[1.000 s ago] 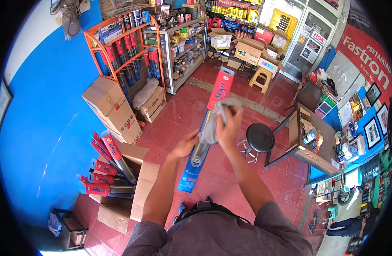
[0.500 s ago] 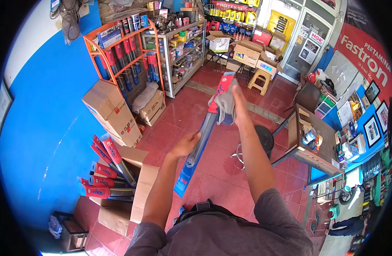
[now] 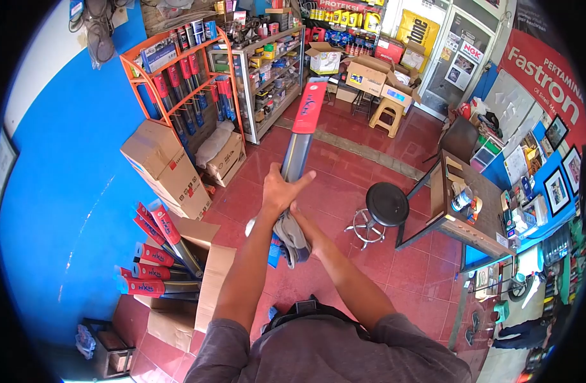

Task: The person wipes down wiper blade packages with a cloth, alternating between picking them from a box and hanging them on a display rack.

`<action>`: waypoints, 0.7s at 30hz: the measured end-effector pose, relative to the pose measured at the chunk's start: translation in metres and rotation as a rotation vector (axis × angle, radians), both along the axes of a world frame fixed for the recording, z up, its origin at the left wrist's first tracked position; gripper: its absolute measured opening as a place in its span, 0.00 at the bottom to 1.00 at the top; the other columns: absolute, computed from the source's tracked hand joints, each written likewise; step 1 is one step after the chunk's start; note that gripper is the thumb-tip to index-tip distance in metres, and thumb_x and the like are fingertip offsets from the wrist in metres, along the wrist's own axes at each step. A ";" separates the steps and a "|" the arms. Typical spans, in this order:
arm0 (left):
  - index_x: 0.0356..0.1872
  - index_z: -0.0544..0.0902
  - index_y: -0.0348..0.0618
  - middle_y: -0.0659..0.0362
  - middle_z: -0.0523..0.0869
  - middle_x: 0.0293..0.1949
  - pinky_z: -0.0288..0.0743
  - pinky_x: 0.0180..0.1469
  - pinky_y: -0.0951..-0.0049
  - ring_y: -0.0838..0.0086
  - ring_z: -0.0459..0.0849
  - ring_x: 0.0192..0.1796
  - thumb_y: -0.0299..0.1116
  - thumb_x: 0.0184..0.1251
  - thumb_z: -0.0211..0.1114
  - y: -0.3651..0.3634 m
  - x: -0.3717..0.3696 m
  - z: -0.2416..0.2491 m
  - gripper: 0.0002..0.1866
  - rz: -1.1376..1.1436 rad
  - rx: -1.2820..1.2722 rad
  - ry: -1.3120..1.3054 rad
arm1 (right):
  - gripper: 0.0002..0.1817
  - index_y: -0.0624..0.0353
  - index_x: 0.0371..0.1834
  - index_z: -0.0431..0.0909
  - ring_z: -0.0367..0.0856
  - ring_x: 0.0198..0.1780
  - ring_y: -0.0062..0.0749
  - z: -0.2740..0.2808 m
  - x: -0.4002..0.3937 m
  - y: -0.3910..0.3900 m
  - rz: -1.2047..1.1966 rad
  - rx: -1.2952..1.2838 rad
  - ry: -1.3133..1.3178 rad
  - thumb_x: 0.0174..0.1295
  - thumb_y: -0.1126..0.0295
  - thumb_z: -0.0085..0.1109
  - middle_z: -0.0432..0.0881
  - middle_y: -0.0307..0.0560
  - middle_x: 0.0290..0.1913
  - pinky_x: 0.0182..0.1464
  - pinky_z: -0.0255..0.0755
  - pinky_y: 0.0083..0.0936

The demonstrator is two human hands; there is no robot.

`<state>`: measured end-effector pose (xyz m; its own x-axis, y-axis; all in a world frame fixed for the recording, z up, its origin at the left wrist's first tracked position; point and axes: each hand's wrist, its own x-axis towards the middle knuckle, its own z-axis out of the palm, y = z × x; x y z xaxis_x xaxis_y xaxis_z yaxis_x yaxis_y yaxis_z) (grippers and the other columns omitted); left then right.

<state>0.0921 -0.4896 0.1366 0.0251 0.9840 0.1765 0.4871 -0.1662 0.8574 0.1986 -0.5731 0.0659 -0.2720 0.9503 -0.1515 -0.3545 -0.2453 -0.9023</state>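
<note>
The left hand (image 3: 281, 191) was wrapped around the middle of a long wiper-blade package (image 3: 299, 143), fingers closed on its grey sleeve, with the red top end pointing up and away toward the shelves and the blue bottom end just showing below the hands. The right hand (image 3: 307, 231) sat directly under the left, closed on a grey cloth (image 3: 291, 239) bunched against the lower part of the package, so both hands were close together, almost touching, each clamped on what it held. The package stood tilted, held in the air above the red tiled floor (image 3: 344, 185), in front of the person's chest. To the left, an open cardboard box (image 3: 207, 281) on the floor held more packages of the same kind (image 3: 155, 255), red ends up, beside a stack of closed cartons (image 3: 165, 166). An orange rack (image 3: 178, 83) against the blue wall carried further packages. A black round stool (image 3: 385, 204) stood to the right, near a wooden bench (image 3: 478, 217) cluttered with small items.
</note>
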 end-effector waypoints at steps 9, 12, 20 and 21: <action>0.44 0.73 0.34 0.43 0.87 0.31 0.81 0.42 0.54 0.52 0.89 0.36 0.45 0.51 0.80 0.046 0.028 -0.002 0.31 0.144 0.201 -0.256 | 0.41 0.58 0.72 0.71 0.90 0.50 0.46 -0.071 0.020 -0.020 0.434 -0.291 0.632 0.76 0.32 0.35 0.85 0.54 0.59 0.46 0.87 0.48; 0.42 0.71 0.36 0.45 0.86 0.30 0.81 0.41 0.53 0.51 0.89 0.35 0.44 0.52 0.79 0.057 0.048 -0.005 0.29 0.153 0.229 -0.312 | 0.40 0.60 0.71 0.72 0.90 0.49 0.48 -0.073 0.054 -0.001 0.553 -0.332 0.698 0.77 0.34 0.36 0.87 0.56 0.56 0.45 0.87 0.48; 0.49 0.73 0.33 0.35 0.86 0.35 0.78 0.46 0.47 0.39 0.88 0.42 0.59 0.66 0.71 0.133 0.035 -0.058 0.34 0.369 0.255 -0.183 | 0.27 0.59 0.54 0.82 0.87 0.37 0.26 -0.042 0.135 0.110 0.032 -0.251 -0.319 0.67 0.45 0.68 0.88 0.43 0.44 0.41 0.80 0.25; 0.52 0.74 0.32 0.31 0.86 0.38 0.75 0.49 0.42 0.33 0.85 0.46 0.62 0.75 0.58 0.147 0.032 -0.065 0.34 0.376 0.242 -0.155 | 0.29 0.60 0.56 0.81 0.87 0.41 0.25 -0.019 0.135 0.136 0.014 -0.135 -0.378 0.67 0.45 0.68 0.88 0.43 0.45 0.44 0.80 0.25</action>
